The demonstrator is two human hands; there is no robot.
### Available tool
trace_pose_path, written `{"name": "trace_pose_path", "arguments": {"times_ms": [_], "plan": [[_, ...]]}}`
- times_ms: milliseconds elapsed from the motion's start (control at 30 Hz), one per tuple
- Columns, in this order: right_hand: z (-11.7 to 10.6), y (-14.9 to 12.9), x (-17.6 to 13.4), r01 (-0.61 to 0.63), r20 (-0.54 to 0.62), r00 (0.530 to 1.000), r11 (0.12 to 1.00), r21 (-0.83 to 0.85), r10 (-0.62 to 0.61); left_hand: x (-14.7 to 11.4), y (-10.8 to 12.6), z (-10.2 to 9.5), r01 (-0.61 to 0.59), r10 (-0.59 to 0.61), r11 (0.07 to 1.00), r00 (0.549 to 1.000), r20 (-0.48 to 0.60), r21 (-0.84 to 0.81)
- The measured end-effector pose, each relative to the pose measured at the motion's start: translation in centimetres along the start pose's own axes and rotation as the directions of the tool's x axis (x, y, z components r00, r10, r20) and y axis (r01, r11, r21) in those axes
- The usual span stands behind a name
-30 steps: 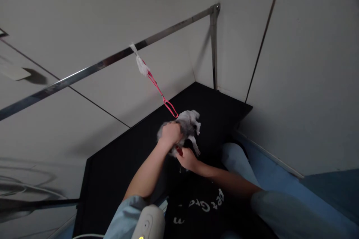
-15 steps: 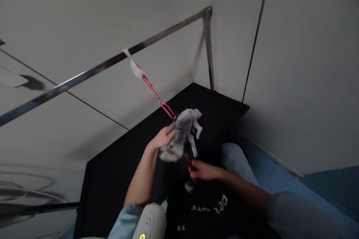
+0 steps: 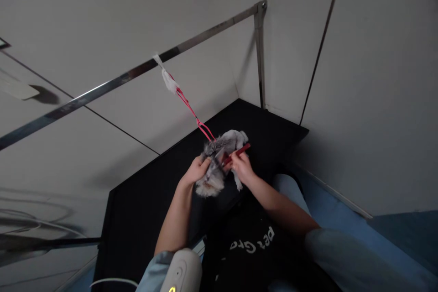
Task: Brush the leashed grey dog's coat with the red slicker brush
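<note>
Dog (image 3: 232, 138) is on the black table (image 3: 147, 205), close to its near edge. From afar I see the left hand (image 3: 197, 171) grasping it, fingertips partly hidden; the right hand (image 3: 241, 168) is clenched round a red-handled tool (image 3: 243, 149) over its body. Beside it hangs a pink cord (image 3: 197, 120).

Readable text: white lettering (image 3: 253, 242) on the front of the black apron (image 3: 263, 267), lower middle of the head view. It appears turned over to the camera, running right to left along a slant. Reading: "pet", then a word beginning "Gr"; next letter probably "o", though dim light leaves this uncertain. Small white marks (image 3: 223, 259) farther left on the same cloth: too fragmentary to read. White device (image 3: 185, 264): yellow mark (image 3: 172, 289) at the bottom edge, cut off, illegible.
</note>
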State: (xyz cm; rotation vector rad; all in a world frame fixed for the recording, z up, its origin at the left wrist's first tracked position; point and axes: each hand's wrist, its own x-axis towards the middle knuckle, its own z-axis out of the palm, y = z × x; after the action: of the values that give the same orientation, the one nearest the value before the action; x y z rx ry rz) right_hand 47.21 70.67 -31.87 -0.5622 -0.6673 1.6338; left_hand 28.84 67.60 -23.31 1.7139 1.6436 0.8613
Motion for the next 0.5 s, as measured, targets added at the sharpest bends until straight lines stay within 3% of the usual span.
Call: {"name": "trace_pose_path", "arguments": {"times_ms": [100,233,300,400,500], "plan": [[0.0,-0.3,0.1,0.05,-0.139,0.989,0.999,0.015,-0.047,-0.1,0.0,0.0,0.008,-0.007,1.0,1.0,0.009,-0.015],[-0.2,-0.1,-0.3,-0.069,0.004,0.998,0.997,0.018,0.069,0.2,0.4,-0.1,-0.007,0.009,1.0,0.998,0.059,-0.028],[-0.6,-0.2,-0.1,-0.091,-0.077,0.993,0.995,0.027,0.093,0.4,0.7,-0.1,-0.019,0.02,1.0,0.996,0.083,-0.02],[-1.1,-0.4,-0.1,-0.007,-0.229,0.973,0.999,0.053,0.019,0.8,0.9,-0.1,-0.037,0.037,0.999,0.993,0.114,-0.004],[-1.0,-0.2,-0.5,-0.034,-0.083,0.996,0.996,0.086,0.041,1.1,1.0,0.0,-0.046,0.042,0.999,0.99,0.137,0.024]]}}
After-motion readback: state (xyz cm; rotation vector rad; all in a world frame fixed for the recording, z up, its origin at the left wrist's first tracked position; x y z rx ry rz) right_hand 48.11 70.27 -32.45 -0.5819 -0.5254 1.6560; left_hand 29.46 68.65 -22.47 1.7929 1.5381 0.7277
